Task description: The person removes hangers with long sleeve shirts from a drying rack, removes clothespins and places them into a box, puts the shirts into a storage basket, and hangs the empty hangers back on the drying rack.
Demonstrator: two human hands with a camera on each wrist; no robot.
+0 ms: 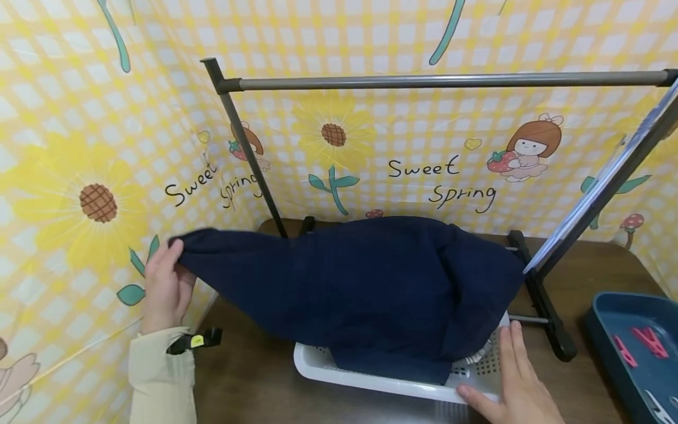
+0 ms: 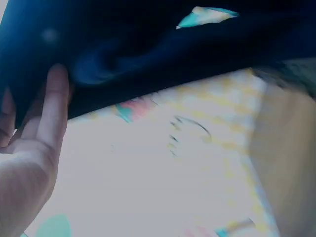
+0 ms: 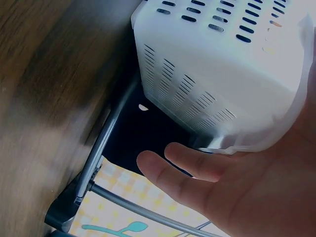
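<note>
A large navy blue cloth item (image 1: 381,288) stretches over a white perforated basket (image 1: 371,383); folds hide what kind of garment it is. At its far left end, my left hand (image 1: 168,282) pinches a corner and holds it up off the table. The left wrist view shows the fingers (image 2: 57,94) against the dark fabric (image 2: 158,64). On the basket's right front corner rests my right hand (image 1: 524,377), its fingers fairly straight along the side and its thumb by the front rim. From the right wrist, the basket's slotted wall (image 3: 197,84) appears beside the fingers (image 3: 173,177).
A grey metal rail (image 1: 424,81) on dark posts stands behind the basket. Light blue-white material (image 1: 593,188) hangs along its right post. A blue tray (image 1: 609,330) with pink clothespins (image 1: 650,341) sits at the right of the brown table (image 1: 249,377). Patterned sheeting surrounds the table.
</note>
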